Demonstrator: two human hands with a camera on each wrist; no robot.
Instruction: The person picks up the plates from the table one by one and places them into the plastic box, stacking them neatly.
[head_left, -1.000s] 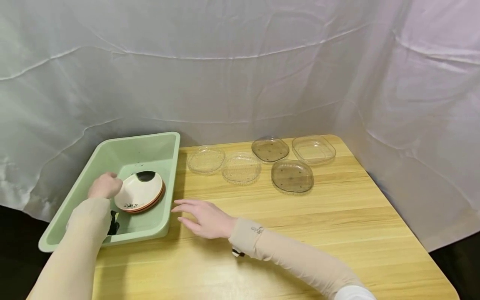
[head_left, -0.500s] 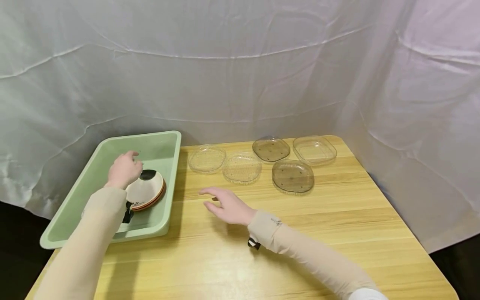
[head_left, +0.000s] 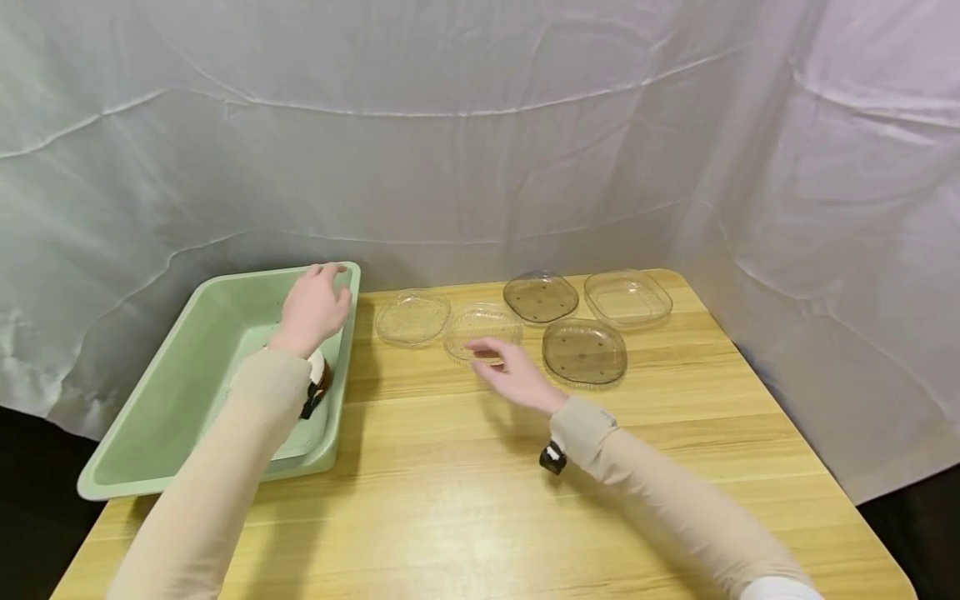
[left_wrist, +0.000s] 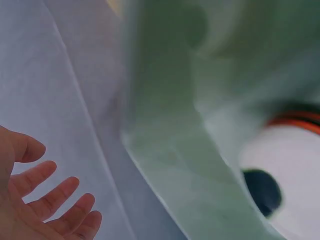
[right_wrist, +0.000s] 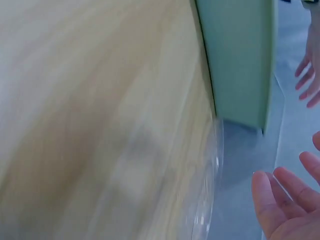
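The left hand [head_left: 311, 308] is held over the far right corner of a deep, smooth, pale-green rectangular tub [head_left: 187, 375], its fingers loosely bent and released. Inside the tub, beside its right wall, a stack of round, glossy white dishes [left_wrist: 287, 160] is partly hidden by the left arm; an orange-brown rim and 1 rounded black patch are shown in the left wrist view. The right hand [head_left: 517, 377] is held above the near edge of a colourless, see-through dish with a finely ridged rim [head_left: 487, 321], its fingers likewise relaxed and released. To the left of that dish, a colourless, see-through dish with a wavy outline [head_left: 412, 317] is placed near the tub. To the right, 2 smoky grey-brown, see-through dishes with softly squared outlines are set, 1 at the back [head_left: 542, 297] and 1 in front [head_left: 585, 354], and a colourless, smooth-rimmed, rounded-square dish [head_left: 628, 298] is set at the far right. All are supported by a table with a streaked yellow wood grain [head_left: 450, 500], backed by creased, satiny pale-grey cloth [head_left: 450, 183]. Both forearms are covered by beige sleeves [head_left: 675, 483].
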